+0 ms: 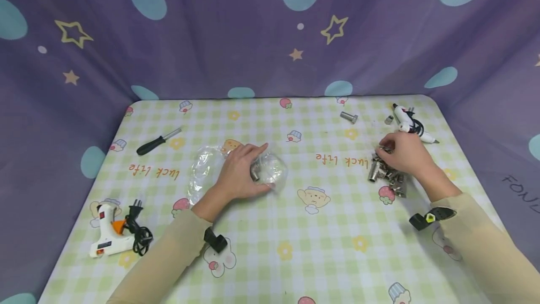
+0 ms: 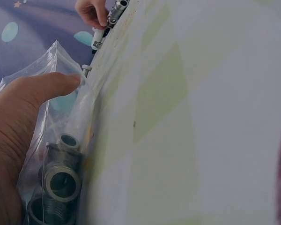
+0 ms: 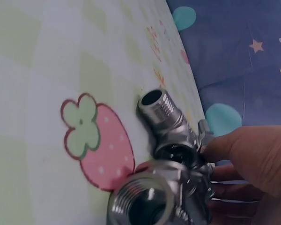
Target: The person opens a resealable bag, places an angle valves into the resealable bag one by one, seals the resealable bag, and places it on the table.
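My left hand (image 1: pixel 241 172) holds a clear plastic bag (image 1: pixel 274 172), its thumb and fingers spread about the bag's mouth. Inside the bag, in the left wrist view, lie several threaded metal pipe fittings (image 2: pixel 62 183). Over at the right side of the table, my right hand (image 1: pixel 402 153) is at a pile of metal pipe fittings (image 1: pixel 379 171), with bent fingers pinching a fitting (image 1: pixel 386 145) at the pile's far edge. The right wrist view shows the thumb (image 3: pixel 225 149) close beside the fittings (image 3: pixel 164 110); the fingertips are partly hidden behind them.
A white glue gun (image 1: pixel 110 231) with a black cord lies front left, a black-handled screwdriver (image 1: pixel 158 141) back left. Toward the back right are a bolt (image 1: pixel 348 117), a small metal fitting (image 1: pixel 389 119) and a white tool (image 1: pixel 407 121) with a black cord. A purple curtain (image 1: pixel 240 36) hangs behind the table.
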A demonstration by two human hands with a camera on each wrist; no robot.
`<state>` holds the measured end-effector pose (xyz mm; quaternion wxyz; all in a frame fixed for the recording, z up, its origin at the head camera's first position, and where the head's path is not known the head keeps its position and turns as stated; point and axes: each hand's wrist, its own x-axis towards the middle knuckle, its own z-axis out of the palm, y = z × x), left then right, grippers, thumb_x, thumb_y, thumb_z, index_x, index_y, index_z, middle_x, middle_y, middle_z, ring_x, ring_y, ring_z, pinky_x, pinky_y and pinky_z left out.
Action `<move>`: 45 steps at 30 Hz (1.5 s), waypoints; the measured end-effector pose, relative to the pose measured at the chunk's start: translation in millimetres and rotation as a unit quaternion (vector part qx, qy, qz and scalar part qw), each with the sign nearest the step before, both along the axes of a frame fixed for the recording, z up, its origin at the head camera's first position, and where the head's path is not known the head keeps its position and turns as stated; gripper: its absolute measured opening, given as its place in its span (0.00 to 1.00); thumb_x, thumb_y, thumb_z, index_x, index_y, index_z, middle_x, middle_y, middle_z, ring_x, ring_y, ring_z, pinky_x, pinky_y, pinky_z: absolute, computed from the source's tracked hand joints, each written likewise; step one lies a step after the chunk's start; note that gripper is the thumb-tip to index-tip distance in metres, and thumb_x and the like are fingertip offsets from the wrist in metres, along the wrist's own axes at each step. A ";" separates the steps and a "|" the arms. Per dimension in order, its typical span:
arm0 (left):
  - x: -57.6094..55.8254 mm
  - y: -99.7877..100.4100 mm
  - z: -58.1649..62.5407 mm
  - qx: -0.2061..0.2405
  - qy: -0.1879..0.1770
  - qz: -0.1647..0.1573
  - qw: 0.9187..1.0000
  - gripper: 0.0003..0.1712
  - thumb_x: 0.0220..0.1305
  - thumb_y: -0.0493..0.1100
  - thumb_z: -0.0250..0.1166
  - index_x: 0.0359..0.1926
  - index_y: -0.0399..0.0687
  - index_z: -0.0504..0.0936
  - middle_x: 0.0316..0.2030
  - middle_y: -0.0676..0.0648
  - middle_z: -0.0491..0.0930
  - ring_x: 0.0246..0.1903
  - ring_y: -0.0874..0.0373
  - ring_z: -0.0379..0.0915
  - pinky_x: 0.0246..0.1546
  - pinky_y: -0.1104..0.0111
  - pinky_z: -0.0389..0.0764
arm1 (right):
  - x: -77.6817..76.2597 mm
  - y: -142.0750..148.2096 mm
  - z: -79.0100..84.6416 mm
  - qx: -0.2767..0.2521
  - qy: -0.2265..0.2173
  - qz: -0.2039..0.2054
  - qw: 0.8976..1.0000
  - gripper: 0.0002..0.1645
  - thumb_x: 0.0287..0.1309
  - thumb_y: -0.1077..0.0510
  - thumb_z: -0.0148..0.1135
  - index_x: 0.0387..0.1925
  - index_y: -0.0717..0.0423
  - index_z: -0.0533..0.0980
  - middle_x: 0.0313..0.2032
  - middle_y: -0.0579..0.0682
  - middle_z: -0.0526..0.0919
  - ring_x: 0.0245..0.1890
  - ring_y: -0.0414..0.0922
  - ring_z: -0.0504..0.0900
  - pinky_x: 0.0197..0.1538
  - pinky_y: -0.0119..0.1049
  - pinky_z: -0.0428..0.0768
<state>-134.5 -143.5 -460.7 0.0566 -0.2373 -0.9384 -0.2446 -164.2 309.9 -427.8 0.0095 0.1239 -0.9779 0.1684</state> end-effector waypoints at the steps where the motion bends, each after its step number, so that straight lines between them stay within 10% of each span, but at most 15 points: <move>1: 0.2 -0.1 -0.3 0.000 0.001 0.000 1.000 0.63 0.37 0.68 0.83 0.76 0.50 0.74 0.57 0.45 0.83 0.57 0.46 0.77 0.64 0.47 0.79 | 0.1 1.6 -1.2 0.003 -0.006 -0.004 1.000 0.16 0.65 0.54 0.71 0.42 0.65 0.87 0.33 0.60 0.90 0.31 0.54 0.85 0.41 0.58 0.83; 21: 3.0 0.9 -0.7 -0.008 -0.011 0.007 1.000 0.63 0.38 0.68 0.82 0.77 0.51 0.74 0.58 0.45 0.82 0.60 0.46 0.76 0.67 0.47 0.77 | -10.1 6.3 6.8 0.037 -0.103 -0.031 0.994 0.23 0.69 0.47 0.68 0.39 0.67 0.86 0.32 0.61 0.90 0.31 0.55 0.86 0.45 0.60 0.83; 33: 2.7 0.6 1.9 -0.012 -0.009 0.008 1.000 0.64 0.38 0.68 0.83 0.77 0.51 0.73 0.59 0.45 0.82 0.60 0.47 0.76 0.67 0.46 0.77 | -15.8 -19.9 21.3 -0.022 -0.071 -0.049 0.996 0.22 0.75 0.50 0.64 0.50 0.69 0.81 0.46 0.69 0.87 0.45 0.65 0.86 0.50 0.63 0.81; 45: 0.8 0.1 0.8 -0.019 -0.008 0.007 1.000 0.64 0.38 0.68 0.83 0.77 0.50 0.73 0.58 0.45 0.82 0.60 0.47 0.76 0.67 0.47 0.77 | -14.5 -77.3 32.0 -0.114 -0.028 0.017 0.993 0.18 0.74 0.51 0.66 0.52 0.63 0.82 0.50 0.64 0.86 0.51 0.61 0.88 0.56 0.60 0.83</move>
